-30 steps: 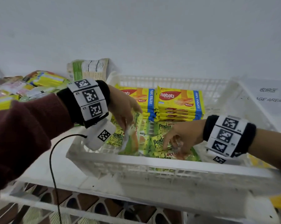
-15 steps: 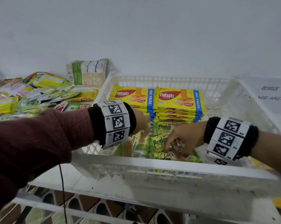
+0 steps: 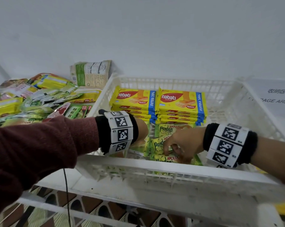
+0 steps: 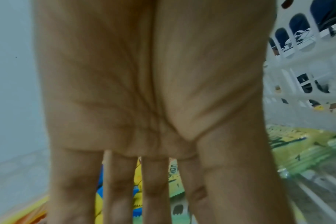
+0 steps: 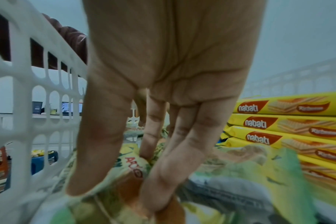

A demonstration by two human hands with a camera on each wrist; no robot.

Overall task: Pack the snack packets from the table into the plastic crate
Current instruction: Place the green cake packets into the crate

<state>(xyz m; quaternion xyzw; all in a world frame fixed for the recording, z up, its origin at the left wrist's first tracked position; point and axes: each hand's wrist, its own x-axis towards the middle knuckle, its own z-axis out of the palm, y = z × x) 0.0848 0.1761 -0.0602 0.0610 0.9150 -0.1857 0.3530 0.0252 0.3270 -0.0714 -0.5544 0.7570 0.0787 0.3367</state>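
Observation:
A white plastic crate (image 3: pixel 155 167) holds two stacks of yellow Nabati wafer packs (image 3: pixel 181 100) at the back and green-yellow pandan cake packets (image 3: pixel 166 130) in front. My left hand (image 3: pixel 141 131) reaches into the crate's left side, mostly hidden behind its wristband. In the left wrist view its fingers (image 4: pixel 153 181) point straight down over the packets with nothing gripped. My right hand (image 3: pixel 176 146) is low in the crate's front. Its thumb and fingers (image 5: pixel 163 174) pinch a pandan packet (image 5: pixel 128 163) lying among the others.
A loose pile of snack packets (image 3: pixel 40 102) covers the table left of the crate. A beige and green bag (image 3: pixel 91 72) leans on the wall behind it. A paper sign (image 3: pixel 276 99) lies to the right. The crate's right part (image 3: pixel 228 112) is bare.
My left hand has moved right and down from above the crate's left rim into the crate. My right hand has stayed on the front pandan packets.

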